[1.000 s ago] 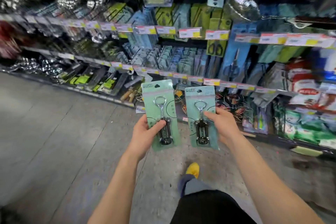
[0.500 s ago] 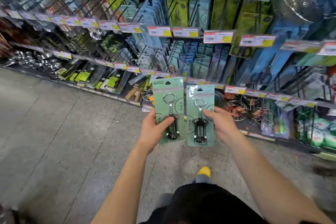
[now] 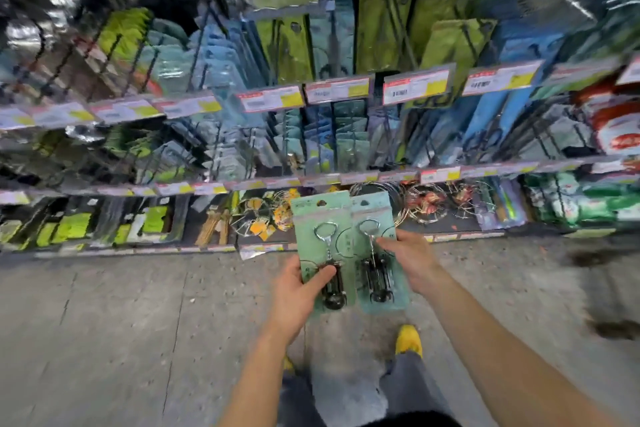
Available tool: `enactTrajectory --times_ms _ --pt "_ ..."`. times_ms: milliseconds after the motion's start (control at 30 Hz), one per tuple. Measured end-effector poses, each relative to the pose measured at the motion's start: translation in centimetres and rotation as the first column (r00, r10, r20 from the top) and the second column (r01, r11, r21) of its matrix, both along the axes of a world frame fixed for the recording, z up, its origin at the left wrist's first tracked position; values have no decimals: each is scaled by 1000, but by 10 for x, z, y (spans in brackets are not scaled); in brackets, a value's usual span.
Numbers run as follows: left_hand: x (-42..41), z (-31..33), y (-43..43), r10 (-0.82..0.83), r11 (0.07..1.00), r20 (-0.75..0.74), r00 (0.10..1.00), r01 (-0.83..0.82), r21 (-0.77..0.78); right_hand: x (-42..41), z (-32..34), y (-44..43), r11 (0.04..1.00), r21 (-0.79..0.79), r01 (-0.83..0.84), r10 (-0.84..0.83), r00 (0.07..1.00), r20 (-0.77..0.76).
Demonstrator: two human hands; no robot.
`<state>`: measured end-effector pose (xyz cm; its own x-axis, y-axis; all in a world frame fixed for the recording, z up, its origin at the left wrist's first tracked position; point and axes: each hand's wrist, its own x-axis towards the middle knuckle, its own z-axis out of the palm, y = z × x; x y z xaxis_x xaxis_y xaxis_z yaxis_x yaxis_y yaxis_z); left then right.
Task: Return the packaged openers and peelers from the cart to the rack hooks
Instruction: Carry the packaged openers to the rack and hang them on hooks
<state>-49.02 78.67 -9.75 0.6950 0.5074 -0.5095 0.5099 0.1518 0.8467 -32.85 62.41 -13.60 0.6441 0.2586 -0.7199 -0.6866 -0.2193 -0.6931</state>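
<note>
Left hand (image 3: pixel 298 295): fingers wrapped behind pale-green card pack with metal winged corkscrew opener (image 3: pixel 323 243), thumb across front. Right hand (image 3: pixel 412 260): fingers pinch matching second green opener pack (image 3: pixel 377 284), just right of left fingers, card edges touching. Both packs upright, below blurred rack hooks (image 3: pixel 202 38) beyond fingertips.

Bare forearms (image 3: pixel 485 340) — grey trousers (image 3: pixel 407 381), 2 yellow shoes (image 3: pixel 408 340)

Rack (image 3: pixel 104 251) carries hanging packages (image 3: pixel 381 21); yellow shoe (image 3: pixel 408 340) on floor (image 3: pixel 104 322).
</note>
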Motion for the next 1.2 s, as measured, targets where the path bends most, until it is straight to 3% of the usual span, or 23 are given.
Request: enactTrajectory --times_ms 167,367,467,800,967,1100,1200 --pt "16 -62 48 -120 992 5 993 120 -33 9 -27 31 990 -104 98 -93 994 50" --pt "37 -130 68 -214 976 69 974 216 -29 33 -119 50 982 -93 167 -158 983 93" --pt "50 -181 69 -213 974 121 970 220 -46 52 -159 54 986 -52 158 -147 974 172" --pt "105 -347 89 -227 967 315 922 176 182 123 -298 77 970 240 30 -151 852 501" --pt "129 -376 98 -241 956 474 847 123 265 122 -323 88 936 350 -38 -191 779 597" --pt "142 -376 97 -152 975 625 766 15 220 121 -320 85 913 400 -80 -224 721 655" --pt "147 -368 95 -156 980 652 742 34 196 124 -309 84 908 414 -64 -258 695 672"
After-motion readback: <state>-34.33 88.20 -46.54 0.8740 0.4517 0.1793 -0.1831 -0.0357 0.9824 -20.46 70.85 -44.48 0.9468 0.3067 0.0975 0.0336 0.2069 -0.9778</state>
